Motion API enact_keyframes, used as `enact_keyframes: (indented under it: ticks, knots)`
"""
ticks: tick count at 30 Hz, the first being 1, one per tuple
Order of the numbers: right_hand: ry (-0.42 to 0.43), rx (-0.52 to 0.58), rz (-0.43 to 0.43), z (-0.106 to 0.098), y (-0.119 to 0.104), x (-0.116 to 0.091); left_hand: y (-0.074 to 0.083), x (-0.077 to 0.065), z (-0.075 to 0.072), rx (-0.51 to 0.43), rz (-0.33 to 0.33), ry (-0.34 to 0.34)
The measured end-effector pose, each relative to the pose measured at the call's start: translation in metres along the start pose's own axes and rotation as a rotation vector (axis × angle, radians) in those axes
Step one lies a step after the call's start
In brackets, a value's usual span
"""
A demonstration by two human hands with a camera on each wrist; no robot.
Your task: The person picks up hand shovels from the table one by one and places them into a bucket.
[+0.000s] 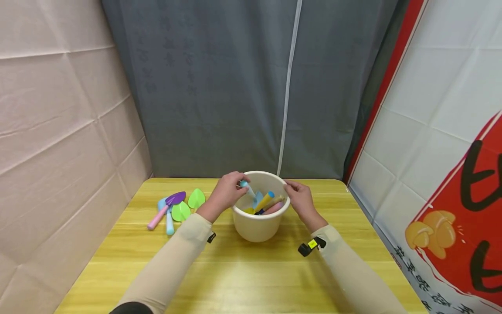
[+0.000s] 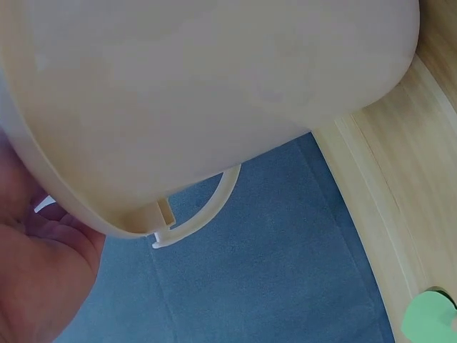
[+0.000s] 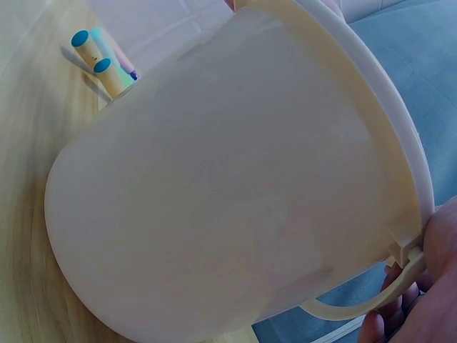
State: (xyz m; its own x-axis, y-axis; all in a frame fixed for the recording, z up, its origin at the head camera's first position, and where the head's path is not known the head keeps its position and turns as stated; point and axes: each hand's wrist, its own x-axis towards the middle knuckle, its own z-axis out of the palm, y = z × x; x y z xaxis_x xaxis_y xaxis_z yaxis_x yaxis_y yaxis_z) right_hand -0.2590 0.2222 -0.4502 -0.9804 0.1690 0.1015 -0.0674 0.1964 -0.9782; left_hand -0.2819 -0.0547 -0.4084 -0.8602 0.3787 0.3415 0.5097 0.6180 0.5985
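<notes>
A white bucket (image 1: 256, 229) stands on the table with several toy tools inside: a yellow handle (image 1: 266, 199) with a blue end, a tan handle and a pink one. My left hand (image 1: 226, 192) is over the bucket's left rim, fingers curled round the blue-ended handle of a light-blue toy tool (image 1: 251, 192) whose lower end reaches into the bucket. On the right side, my right hand (image 1: 301, 200) pinches the bucket's rim. In the right wrist view its fingers lie by the bucket's curved carrying handle (image 3: 357, 307).
Left of the bucket lie a purple toy shovel (image 1: 175, 198) with a pink handle, a blue toy tool (image 1: 169, 222) and two green toy shovels (image 1: 181, 212). A grey curtain (image 1: 219, 96) hangs behind the table (image 1: 243, 279), with pale sheets at both sides.
</notes>
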Motion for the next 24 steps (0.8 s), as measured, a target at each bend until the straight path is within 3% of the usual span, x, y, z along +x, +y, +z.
enact_keyframes:
  ticks: [16, 24]
  knots:
    - [0.013, -0.006, -0.005, 0.0015, 0.0035, 0.0016, 0.0037, 0.0068, 0.0003, 0.061, 0.007, -0.086]
    - [0.009, -0.008, -0.006, 0.0018, 0.0021, 0.0009, 0.0052, 0.0093, -0.002, 0.143, 0.012, -0.088]
